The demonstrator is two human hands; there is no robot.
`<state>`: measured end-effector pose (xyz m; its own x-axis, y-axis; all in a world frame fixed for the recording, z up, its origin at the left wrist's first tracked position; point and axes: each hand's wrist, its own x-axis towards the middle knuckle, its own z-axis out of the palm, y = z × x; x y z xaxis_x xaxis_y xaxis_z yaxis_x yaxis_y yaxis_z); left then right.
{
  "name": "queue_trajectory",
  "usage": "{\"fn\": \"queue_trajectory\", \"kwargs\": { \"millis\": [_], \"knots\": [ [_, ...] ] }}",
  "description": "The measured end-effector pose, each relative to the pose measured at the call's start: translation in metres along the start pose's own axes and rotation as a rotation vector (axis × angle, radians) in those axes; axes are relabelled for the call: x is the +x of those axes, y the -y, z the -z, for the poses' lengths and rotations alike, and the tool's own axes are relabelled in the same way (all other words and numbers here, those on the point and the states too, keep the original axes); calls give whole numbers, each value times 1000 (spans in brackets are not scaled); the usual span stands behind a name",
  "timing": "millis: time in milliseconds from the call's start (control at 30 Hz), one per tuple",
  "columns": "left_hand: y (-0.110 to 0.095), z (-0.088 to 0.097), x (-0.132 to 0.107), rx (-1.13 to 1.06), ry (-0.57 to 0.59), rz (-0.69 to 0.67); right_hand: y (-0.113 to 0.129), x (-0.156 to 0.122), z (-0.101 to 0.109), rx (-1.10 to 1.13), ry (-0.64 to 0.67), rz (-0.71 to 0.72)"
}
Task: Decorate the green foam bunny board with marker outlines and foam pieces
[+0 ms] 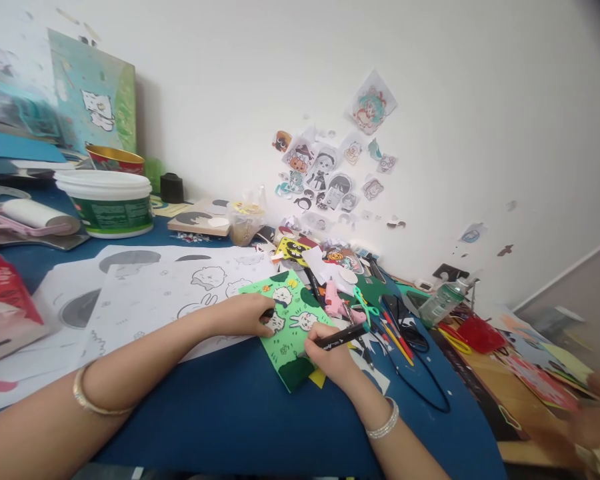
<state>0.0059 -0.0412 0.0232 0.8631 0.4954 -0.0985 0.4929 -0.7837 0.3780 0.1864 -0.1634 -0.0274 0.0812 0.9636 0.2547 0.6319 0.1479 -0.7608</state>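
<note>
My right hand (327, 353) grips a black marker (341, 337), its teal-tipped end pointing up and right. The marker's writing end is hidden by my fingers, low over a green card (295, 347). White cartoon figures, among them a long-eared rabbit (304, 323), and darker green patches are drawn on this card. On the card's left edge, my left hand (253, 315) is closed on a small black piece (267, 315) that looks like a marker cap. Under my left forearm lie white sheets with outlined cartoon drawings (140, 300).
Right of the card are a pink glue gun (336, 300), teal scissors (365, 303), pencils (397, 340) and a black cable (430, 400). A white-and-green tub (111, 207) stands at the back left, and a clear bottle (443, 300) leans at the right. Another person's hand (597, 427) is at far right.
</note>
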Motion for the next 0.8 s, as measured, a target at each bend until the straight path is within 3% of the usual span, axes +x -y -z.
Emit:
{"fn": "queue_trajectory", "kwargs": {
  "millis": [800],
  "knots": [
    [0,0,0,41,13,-20,2,0,3,32,-9,41]
  ]
}}
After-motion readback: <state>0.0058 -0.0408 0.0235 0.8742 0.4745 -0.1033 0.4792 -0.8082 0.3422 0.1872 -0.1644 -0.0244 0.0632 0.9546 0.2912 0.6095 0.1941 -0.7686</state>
